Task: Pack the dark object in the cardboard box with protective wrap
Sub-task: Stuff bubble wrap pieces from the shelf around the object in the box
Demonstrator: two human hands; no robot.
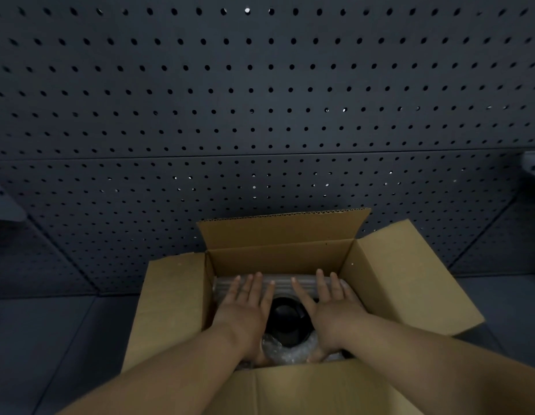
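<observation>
Cardboard box (389, 274) flaps splayed outward. Left hand (245, 313) at 9 o'clock, right hand (335, 313) at 3, fingers spread flat, flanking dark object (287, 322); protective wrap (287, 353) at 6.

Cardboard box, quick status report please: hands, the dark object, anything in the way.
Left hand and right hand open, flat inside cardboard box. Dark object seated between them, protective wrap around it. Flaps open, nothing blocking.

A plain tan cardboard box (389, 283) holds a glossy black object (285, 320) ringed by clear bubbled wrap (290, 353), before a dark-grey pegboard (260, 100) dotted with holes.
</observation>
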